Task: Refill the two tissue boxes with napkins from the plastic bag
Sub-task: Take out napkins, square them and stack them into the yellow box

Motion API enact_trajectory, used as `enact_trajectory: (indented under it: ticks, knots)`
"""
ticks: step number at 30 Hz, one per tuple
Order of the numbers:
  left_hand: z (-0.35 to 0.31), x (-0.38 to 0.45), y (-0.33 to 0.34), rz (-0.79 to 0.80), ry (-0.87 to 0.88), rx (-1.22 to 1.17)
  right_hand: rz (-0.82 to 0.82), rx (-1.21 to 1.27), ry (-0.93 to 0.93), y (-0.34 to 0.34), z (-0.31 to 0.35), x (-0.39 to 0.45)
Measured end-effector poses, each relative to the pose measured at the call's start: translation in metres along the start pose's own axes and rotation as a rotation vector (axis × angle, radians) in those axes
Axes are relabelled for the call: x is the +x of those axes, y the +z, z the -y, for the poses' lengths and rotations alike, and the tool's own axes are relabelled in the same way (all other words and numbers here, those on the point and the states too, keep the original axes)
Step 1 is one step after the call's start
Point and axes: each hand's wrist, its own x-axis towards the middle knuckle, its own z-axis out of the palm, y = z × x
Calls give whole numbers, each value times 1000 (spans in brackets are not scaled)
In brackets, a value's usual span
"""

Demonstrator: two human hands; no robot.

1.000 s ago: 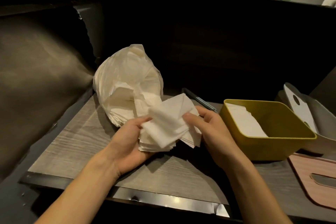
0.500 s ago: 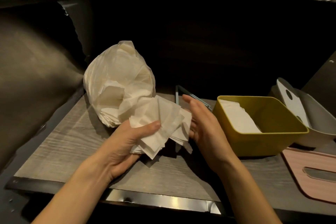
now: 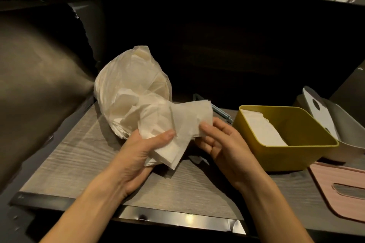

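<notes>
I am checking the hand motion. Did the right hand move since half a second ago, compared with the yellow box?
Yes. The right hand closed back toward the napkins and now pinches them, away from the yellow box.

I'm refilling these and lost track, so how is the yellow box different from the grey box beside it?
The yellow box stands upright with its top open, while the grey box is tipped, leaning behind it. The yellow box holds a stack of napkins; the grey box shows only a white panel with dark holes, and I can't tell if napkins are inside. The yellow box is nearer the right hand. Both have their lids off.
</notes>
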Motion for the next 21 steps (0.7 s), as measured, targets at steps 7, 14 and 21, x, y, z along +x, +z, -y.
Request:
enact_trajectory:
  ticks: [7, 14, 21]
  knots:
    - [6, 0, 3, -10, -1, 225, -172, -153, -356, 3, -5, -1]
    - [5, 1, 6, -45, 12, 153, -446, -575, -1098, 8, -16, -3]
    - [-4, 2, 4, -23, -44, -152, -294, -246, -646, 13, -4, -9]
